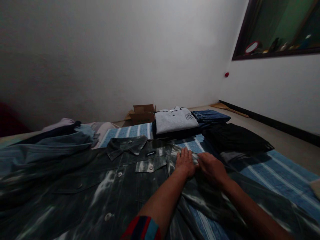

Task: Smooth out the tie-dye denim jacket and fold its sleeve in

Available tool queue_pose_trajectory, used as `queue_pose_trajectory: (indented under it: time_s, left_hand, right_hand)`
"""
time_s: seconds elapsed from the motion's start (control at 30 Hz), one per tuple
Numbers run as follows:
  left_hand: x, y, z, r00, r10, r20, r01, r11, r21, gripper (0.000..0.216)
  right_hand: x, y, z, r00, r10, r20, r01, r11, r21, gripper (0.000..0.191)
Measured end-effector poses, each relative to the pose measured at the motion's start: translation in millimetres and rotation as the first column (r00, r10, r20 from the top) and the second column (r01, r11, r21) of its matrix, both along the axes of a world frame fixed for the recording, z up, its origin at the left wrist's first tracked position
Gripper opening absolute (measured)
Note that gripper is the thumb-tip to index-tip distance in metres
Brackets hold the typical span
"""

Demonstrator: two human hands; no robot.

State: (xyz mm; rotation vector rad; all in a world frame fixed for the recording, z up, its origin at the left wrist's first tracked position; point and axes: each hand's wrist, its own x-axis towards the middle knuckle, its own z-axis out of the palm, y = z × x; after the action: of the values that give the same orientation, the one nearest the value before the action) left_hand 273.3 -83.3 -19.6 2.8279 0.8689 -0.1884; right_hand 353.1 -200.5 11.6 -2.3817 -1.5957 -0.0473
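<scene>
A dark washed denim jacket (105, 180) lies spread front-up on a blue striped sheet (275, 173), collar toward the far wall. My left hand (185, 162) rests flat on the jacket's shoulder seam, fingers stretched out. My right hand (212, 167) sits just beside it, touching it, with fingers curled onto the fabric at the start of the sleeve (250, 203). Whether the right hand pinches the cloth is hard to see in the dim light.
Folded clothes sit at the far edge: a grey polo shirt (175, 120) on a dark stack, blue jeans (211, 116) and a black garment (235, 137). A loose pile of clothes (50, 141) lies at the left. A cardboard box (143, 113) stands by the wall.
</scene>
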Motion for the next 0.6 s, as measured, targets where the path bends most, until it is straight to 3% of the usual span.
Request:
queue_pose_trajectory:
  time_s: [0.03,0.1,0.2,0.37,0.6]
  left_hand:
    - [-0.6,0.1,0.9,1.000,-0.003,-0.015,0.003,1.000,-0.003,0.079]
    - [-1.7,-0.5,2.8,0.999,-0.003,-0.033,0.003,1.000,-0.014,0.079]
    - [-2.3,-4.5,5.3,0.999,0.032,-0.026,-0.032,0.999,-0.007,0.078]
    - [-3.2,-14.5,8.8,0.985,0.173,-0.008,-0.171,0.981,0.090,0.070]
    - [-5.0,-15.9,10.8,0.979,0.202,0.021,-0.203,0.977,0.064,0.089]
  right_hand:
    - [2.0,17.2,9.5,0.999,-0.043,-0.010,0.042,0.995,-0.085,0.031]
    - [7.7,45.2,19.4,0.996,-0.086,-0.024,0.082,0.987,-0.136,0.029]
    - [15.6,69.5,15.1,0.990,-0.129,-0.059,0.114,0.973,-0.201,0.026]
    - [23.8,85.6,-1.0,0.979,-0.167,-0.114,0.132,0.955,-0.266,0.025]
    - [38.9,102.8,-5.4,0.957,-0.132,-0.259,0.071,0.970,-0.231,0.021]
